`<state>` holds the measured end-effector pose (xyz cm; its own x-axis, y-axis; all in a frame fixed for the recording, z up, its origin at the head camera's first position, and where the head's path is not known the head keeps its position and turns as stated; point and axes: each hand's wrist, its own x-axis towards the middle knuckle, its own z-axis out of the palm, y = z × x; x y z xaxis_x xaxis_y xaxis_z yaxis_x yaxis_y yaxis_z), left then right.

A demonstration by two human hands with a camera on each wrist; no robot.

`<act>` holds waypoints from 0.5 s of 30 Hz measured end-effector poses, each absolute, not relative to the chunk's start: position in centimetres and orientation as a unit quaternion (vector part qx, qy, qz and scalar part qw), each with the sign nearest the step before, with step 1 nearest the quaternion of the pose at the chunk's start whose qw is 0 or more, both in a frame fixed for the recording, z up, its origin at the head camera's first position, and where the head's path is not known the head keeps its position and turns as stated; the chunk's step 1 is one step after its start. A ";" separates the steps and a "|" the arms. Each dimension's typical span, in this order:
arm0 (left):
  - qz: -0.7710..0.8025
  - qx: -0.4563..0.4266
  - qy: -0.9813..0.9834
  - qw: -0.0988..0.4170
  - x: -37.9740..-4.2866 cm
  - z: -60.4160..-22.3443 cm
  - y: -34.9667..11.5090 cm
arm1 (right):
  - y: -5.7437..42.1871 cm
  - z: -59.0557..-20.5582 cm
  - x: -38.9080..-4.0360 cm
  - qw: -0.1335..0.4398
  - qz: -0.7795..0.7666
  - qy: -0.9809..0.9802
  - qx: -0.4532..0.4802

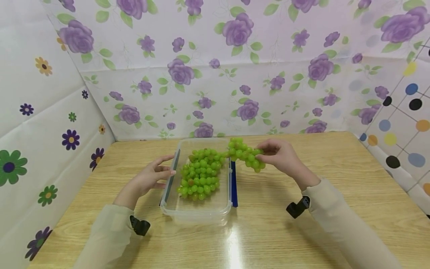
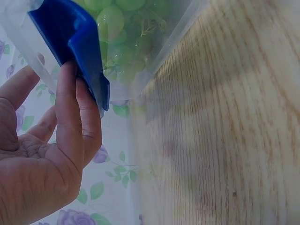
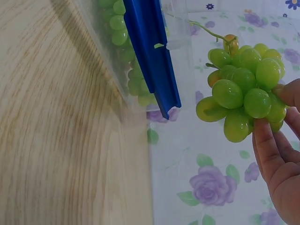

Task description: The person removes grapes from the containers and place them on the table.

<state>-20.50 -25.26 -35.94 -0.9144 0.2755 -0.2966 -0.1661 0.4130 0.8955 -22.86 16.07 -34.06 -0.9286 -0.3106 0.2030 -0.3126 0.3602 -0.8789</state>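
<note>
A clear plastic container (image 1: pixel 201 213) holds green grapes (image 1: pixel 201 175) in its left and middle part. My right hand (image 1: pixel 280 157) pinches a bunch of green grapes (image 1: pixel 246 154) above the container's right side. In the right wrist view, thumb and fingers grip this bunch (image 3: pixel 243 93) at one end, and a thin stem sticks out toward the container. My left hand (image 1: pixel 147 178) rests against the container's left side, with fairly straight fingers. In the left wrist view, fingertips (image 2: pixel 68 75) touch a blue side latch (image 2: pixel 84 40), and another fingertip meets the clear rim.
A second blue latch (image 1: pixel 234 185) hangs down on the container's right side. The wooden table (image 1: pixel 268 231) extends around it. A cloth with purple flowers (image 1: pixel 181 74) stands behind, and patterned cloths close off the left and right sides.
</note>
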 end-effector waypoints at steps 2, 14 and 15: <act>0.541 0.033 0.815 0.204 -20.5 -35.9 -25.3 | 16.2 -34.3 -22.9 0.005 0.536 -0.824 0.184; 0.541 0.032 0.816 0.203 -20.4 -35.9 -25.2 | 17.0 -35.9 -23.0 0.026 0.554 -0.820 0.142; 0.541 0.032 0.815 0.203 -20.4 -35.9 -25.2 | 17.0 -36.0 -23.0 0.030 0.555 -0.820 0.137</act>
